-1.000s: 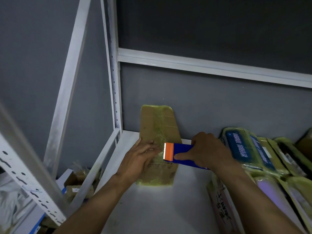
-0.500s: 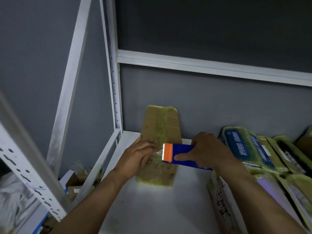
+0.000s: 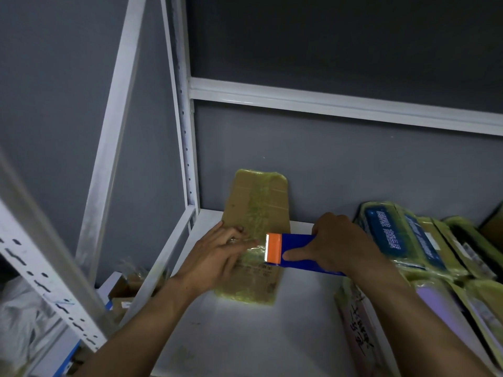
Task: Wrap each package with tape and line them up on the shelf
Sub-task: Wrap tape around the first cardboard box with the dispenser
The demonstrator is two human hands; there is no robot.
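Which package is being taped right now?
The brown package, alone at left: left hand presses it, right hand holds the tape dispenser on it. The other packages are piled at right.

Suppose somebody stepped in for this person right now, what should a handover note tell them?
Left hand: flat, pressing the brown package onto the white shelf.
Right hand: grips the blue tape dispenser, orange toothed end on the package's middle.
Package's far end leans up the back wall.
Done: taped packages sit in a row at right.
Left: probably finish this strip, cut it, stand the package with the others.
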